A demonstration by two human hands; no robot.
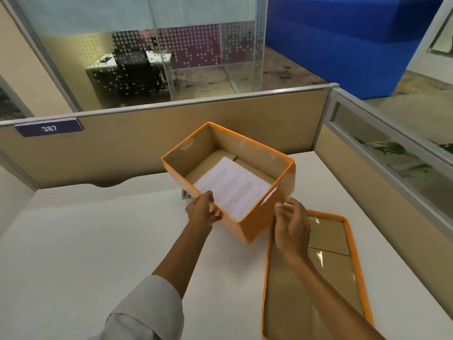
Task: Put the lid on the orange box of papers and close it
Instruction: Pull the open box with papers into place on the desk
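Orange cardboard is what I see most: the orange box (pixel 257 227) sits open on the white desk (pixel 85 241), turned at a slant so one corner points at me. Inside it lie the papers (pixel 232 190), a white stack with small print, flat on the brown bottom. The lid (pixel 355 261) is not on yet. It lies upside down on the desk, just beside the box on my right, with its brown inside facing up and shiny tape across it. One near corner of the box seems to hang a bit over the lid's edge.

I think I am at the very start of the job. The box is being held or set straight, and the lid has not been picked up.

My left hand (pixel 202 212) is on the near left rim of the box. The thumb lies along the top edge and the fingers curl on the outside wall, so it pinches the rim lightly. My right hand (pixel 291 229) is by the near right wall, close to the handle slot (pixel 269 196). Its fingers are loose and half open. Some fingertips seem to touch the wall, but I cannot tell if it really grips anything.

Next, I think both hands must let go of the box and take the lid by its two long sides. Then the lid must be flipped over, lined up with the slanted box, and pushed down evenly all round.
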